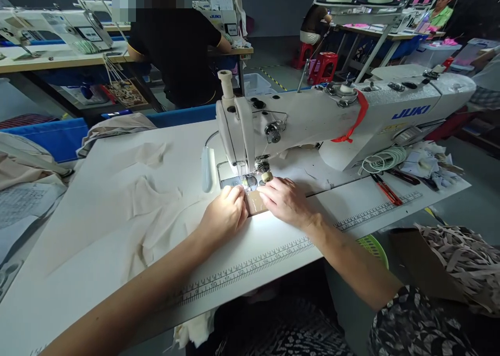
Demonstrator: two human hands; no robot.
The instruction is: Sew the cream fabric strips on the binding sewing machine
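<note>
Under the lit needle area of a white JUKI sewing machine (pixel 297 119), both hands work close together. My left hand (pixel 224 210) is closed just left of the presser foot, fingertips pinched at the end of thin beige fabric (pixel 150 205) that spreads in loose folds to the left. My right hand (pixel 287 200) has its fingers curled and pressed together just right of the presser foot; whatever lies under its fingertips is hidden. Between the hands a small brown plate (pixel 257 202) shows on the machine bed.
A ruler strip (pixel 250 265) runs along the table's front edge. Red-handled snips (pixel 386 189), a coil of pale cord (pixel 385 159) and fabric scraps (pixel 425 161) lie at right. A box of fabric strips (pixel 464 262) stands below. A person in black (pixel 179 49) sits ahead.
</note>
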